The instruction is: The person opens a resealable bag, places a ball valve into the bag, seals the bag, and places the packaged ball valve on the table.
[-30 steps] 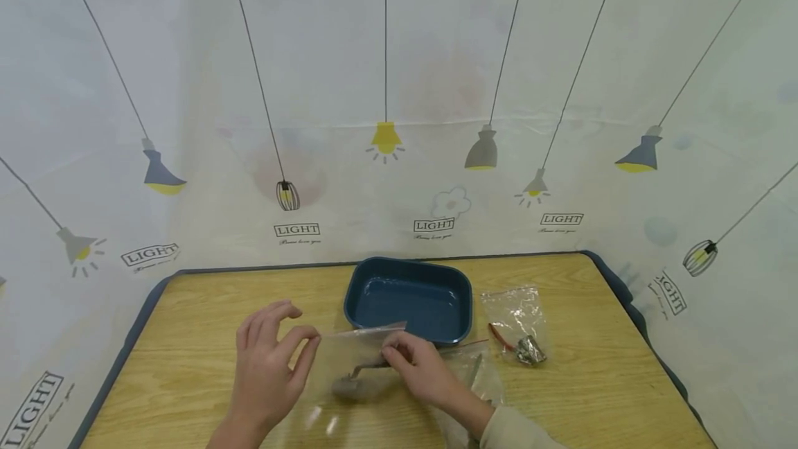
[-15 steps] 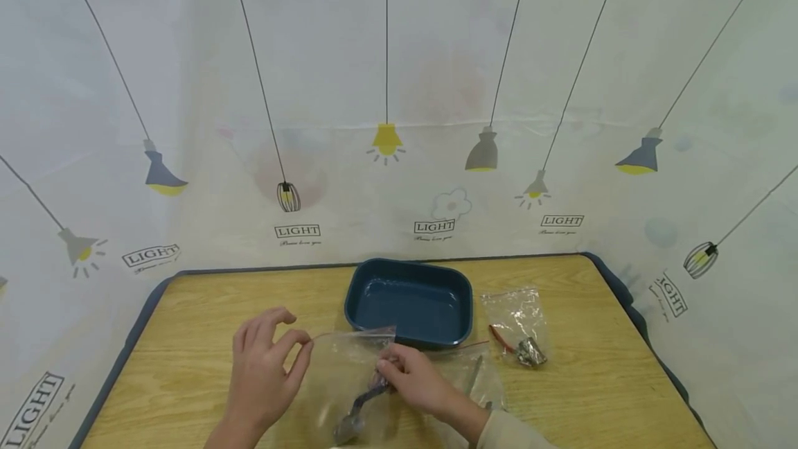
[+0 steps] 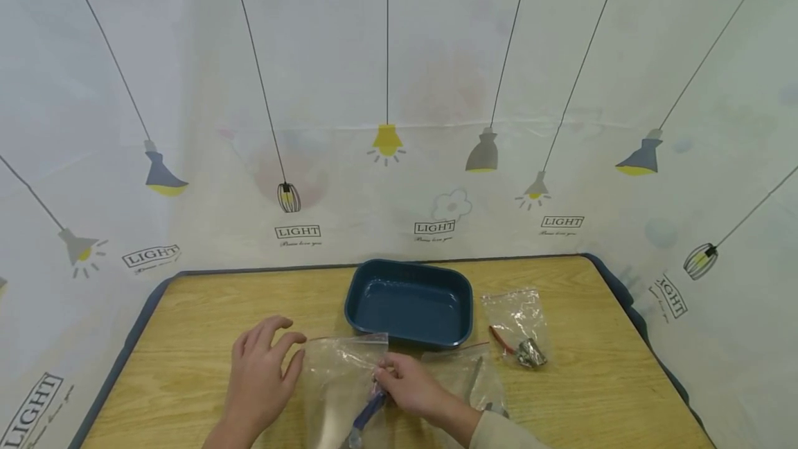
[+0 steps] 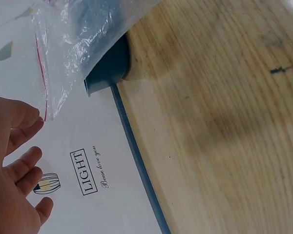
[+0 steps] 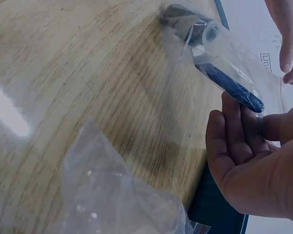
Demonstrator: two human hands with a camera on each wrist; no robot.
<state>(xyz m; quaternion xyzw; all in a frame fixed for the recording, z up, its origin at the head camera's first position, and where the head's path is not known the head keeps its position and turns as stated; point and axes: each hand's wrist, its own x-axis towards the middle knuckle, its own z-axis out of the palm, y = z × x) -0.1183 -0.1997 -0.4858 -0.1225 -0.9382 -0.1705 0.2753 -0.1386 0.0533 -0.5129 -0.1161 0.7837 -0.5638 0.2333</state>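
A clear zip bag hangs between the two hands over the front of the table. My left hand pinches its top left corner between thumb and index finger, the other fingers loose. Inside lies a tool with a blue handle and a grey, rounded head; its exact kind is hard to tell through the plastic. With thumb and curled fingers, my right hand grips the bag by its right side, at the end of the handle. The tool slants down and left from there.
Behind the hands stands a dark blue tray. A second zip bag lies under the right forearm, holding a thin item. At right, a third zip bag contains something with a red handle and a shiny metal part.
Both hands have drifted slightly left and down with the bag. The tool inside has swung from nearly level to hanging steeply, its head lower and partly out of the head view.
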